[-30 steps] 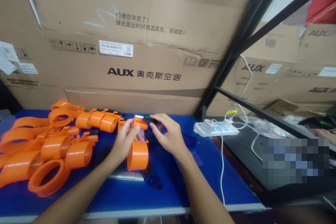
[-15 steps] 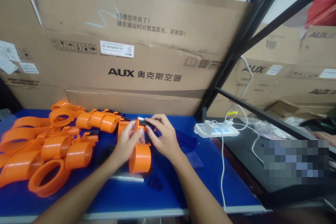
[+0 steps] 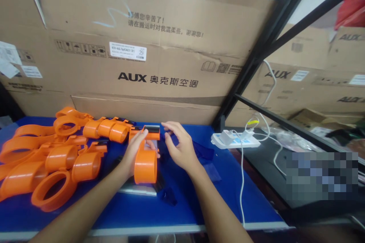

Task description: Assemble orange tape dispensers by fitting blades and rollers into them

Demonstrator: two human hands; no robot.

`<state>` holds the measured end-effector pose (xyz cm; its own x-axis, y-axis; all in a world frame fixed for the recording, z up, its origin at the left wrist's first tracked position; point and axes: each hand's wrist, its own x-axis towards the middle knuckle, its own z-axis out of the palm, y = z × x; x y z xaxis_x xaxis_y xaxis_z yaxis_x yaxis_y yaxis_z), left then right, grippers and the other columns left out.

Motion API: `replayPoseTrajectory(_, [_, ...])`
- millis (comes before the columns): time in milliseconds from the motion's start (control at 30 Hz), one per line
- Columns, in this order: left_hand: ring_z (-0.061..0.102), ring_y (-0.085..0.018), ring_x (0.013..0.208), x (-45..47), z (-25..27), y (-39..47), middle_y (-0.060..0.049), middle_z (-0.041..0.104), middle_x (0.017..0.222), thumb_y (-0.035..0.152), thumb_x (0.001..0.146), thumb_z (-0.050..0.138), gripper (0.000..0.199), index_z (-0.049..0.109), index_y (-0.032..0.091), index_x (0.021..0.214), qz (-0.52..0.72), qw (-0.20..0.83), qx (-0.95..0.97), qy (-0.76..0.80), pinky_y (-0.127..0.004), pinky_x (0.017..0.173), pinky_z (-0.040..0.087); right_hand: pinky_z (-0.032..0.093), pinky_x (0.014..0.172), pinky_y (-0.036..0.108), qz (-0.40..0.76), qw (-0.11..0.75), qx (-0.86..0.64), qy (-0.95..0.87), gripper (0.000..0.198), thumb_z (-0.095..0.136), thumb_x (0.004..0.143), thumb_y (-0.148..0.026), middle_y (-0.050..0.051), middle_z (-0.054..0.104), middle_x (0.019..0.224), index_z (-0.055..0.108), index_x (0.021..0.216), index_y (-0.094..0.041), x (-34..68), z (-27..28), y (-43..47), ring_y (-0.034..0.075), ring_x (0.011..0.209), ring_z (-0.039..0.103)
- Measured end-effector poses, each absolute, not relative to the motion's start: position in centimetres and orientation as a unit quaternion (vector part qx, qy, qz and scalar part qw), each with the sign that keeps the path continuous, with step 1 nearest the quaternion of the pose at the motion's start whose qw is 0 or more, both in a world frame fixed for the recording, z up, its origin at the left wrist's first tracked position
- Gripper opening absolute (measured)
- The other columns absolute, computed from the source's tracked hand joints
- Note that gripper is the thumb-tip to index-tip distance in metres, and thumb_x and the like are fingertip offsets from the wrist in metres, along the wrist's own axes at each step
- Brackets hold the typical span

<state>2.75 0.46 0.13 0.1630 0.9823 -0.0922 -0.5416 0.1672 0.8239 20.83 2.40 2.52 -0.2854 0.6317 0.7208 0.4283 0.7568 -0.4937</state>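
An orange plastic tape dispenser (image 3: 145, 167) is in my left hand (image 3: 134, 151), its round hub hanging toward me. My thumb lies along its upper part and my fingers wrap behind it. Across its top runs a black strip (image 3: 152, 130). My right hand (image 3: 180, 147) is just to the right, apart from the dispenser, fingers loosely bent and spread with nothing in them. Left of my hands, several more orange dispensers (image 3: 60, 158) lie in a group, and a row of them (image 3: 117, 133) sits behind, some with black parts.
Dark flat pieces and a pale sheet (image 3: 139, 190) lie under my left hand on the blue tabletop (image 3: 196, 212). Translucent blue scraps (image 3: 212, 172) are to the right. A white power strip (image 3: 235, 140) with cables stands by the black frame (image 3: 251, 60). Large cartons (image 3: 159, 98) wall off the back.
My right hand has let go of the dispenser's top and drawn off to the right. The dispenser has turned in my left hand and shifted slightly left, so its black strip now faces me.
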Motion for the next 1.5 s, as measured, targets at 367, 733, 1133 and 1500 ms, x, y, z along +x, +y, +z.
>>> replayPoseTrajectory(367, [0.065,-0.019,0.047,2.4,1.7,0.1,-0.002,0.061,0.052,0.054,0.079,0.077,0.046,0.057,0.016,0.065,0.596,0.69,0.252,0.325,-0.026,0.044,0.051,0.024,0.116,0.06,0.056,0.064,-0.49,-0.867,0.055,0.082,0.076,-0.032,0.02,0.034,0.16,0.071,0.129,-0.022,22.5,1.6,2.0,0.046,0.148,0.022])
replayPoseTrajectory(733, [0.061,-0.017,0.041,2.7,2.9,-0.4,0.002,0.06,0.049,0.05,0.074,0.08,0.041,0.053,0.019,0.074,0.584,0.679,0.235,0.379,-0.024,0.042,0.045,0.028,0.113,0.053,0.049,0.058,-0.499,-0.863,0.032,0.078,0.079,-0.026,0.02,0.045,0.147,0.075,0.11,-0.021,22.6,1.4,2.3,0.04,0.143,0.031])
replayPoseTrajectory(1133, [0.067,-0.021,0.048,2.5,1.4,0.1,0.001,0.063,0.055,0.056,0.068,0.084,0.049,0.052,0.021,0.082,0.601,0.653,0.294,0.356,-0.028,0.045,0.049,0.038,0.098,0.047,-0.009,0.106,-0.472,-0.875,0.01,0.067,0.089,-0.019,0.017,0.056,0.129,0.074,0.096,-0.019,21.9,0.4,2.9,0.035,0.125,0.044])
replayPoseTrajectory(1500, [0.068,-0.021,0.05,2.2,0.5,0.6,0.001,0.067,0.06,0.056,0.073,0.082,0.049,0.053,0.022,0.091,0.609,0.631,0.331,0.347,-0.026,0.045,0.05,0.052,0.077,0.031,0.19,0.415,-0.411,-0.789,0.005,0.062,0.094,-0.025,0.003,0.072,0.091,0.064,0.096,-0.022,22.4,2.6,3.2,0.018,0.082,0.068])
